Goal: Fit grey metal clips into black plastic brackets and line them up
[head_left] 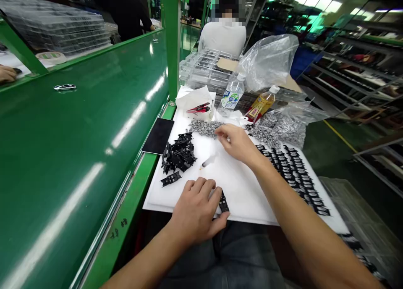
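My left hand [198, 207] is closed on a black plastic part [223, 203] near the front edge of the white board [252, 196]. Fingers bent together, my right hand [236, 142] is at the edge of a pile of small grey pieces [206, 128]; whatever lies between its fingertips is too small or hidden to make out. A heap of black plastic parts [179, 154] lies left of centre, with one loose black part [171, 179] just in front of it. Between the hands rests a small pen-like tool [208, 161]. Rows of black parts with grey pieces [296, 175] cover the board's right side.
Left of the board runs a green conveyor belt [78, 142] carrying a toy car [64, 88]. A dark tablet [158, 136] lies on its edge. Behind stand a water bottle [232, 93], a yellow drink bottle [261, 104] and a bag of grey pieces [283, 125]. A person [223, 35] sits beyond.
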`<state>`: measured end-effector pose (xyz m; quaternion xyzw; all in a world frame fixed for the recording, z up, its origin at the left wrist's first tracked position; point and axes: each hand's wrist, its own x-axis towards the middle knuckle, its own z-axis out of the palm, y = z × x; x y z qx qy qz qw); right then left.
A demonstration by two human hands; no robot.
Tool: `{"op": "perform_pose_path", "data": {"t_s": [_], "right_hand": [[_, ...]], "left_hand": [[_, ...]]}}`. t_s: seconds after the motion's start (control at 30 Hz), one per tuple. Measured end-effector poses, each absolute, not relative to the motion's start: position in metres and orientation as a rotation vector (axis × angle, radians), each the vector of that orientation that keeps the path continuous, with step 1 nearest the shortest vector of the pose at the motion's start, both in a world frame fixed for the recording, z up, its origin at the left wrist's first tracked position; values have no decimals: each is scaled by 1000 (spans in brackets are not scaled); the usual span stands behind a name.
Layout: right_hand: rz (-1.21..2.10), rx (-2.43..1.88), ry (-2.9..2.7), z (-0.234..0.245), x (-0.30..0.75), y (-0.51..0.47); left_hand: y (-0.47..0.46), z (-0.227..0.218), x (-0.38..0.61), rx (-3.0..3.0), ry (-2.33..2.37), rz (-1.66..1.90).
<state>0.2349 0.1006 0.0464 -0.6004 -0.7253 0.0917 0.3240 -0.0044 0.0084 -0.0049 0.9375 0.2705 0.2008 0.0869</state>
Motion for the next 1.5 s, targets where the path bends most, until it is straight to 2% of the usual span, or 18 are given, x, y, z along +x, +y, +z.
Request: {"op": "perform_pose_path", "data": {"t_s": [0.27,0.47,0.63,0.93,1.2,1.5], "right_hand": [[127,-1717,-2131,32,238,120],[216,-1678,-2242,50,248,50],[174,-1763,-2352,35,252,-8],[-28,-1776,-2342,21,252,1],[66,-1509,-2219,7,252,0],[268,-1529,-1969,15,254,-2]], "left_hand": [[9,-9,-6,2804,799,611],[9,-6,-6,2830,793,606],[10,-5,-4,2863,775,584],[10,-4,-3,2897,781,609],[11,-6,-2,2927,773,616],[12,-5,-2,2911,770,604]]}}
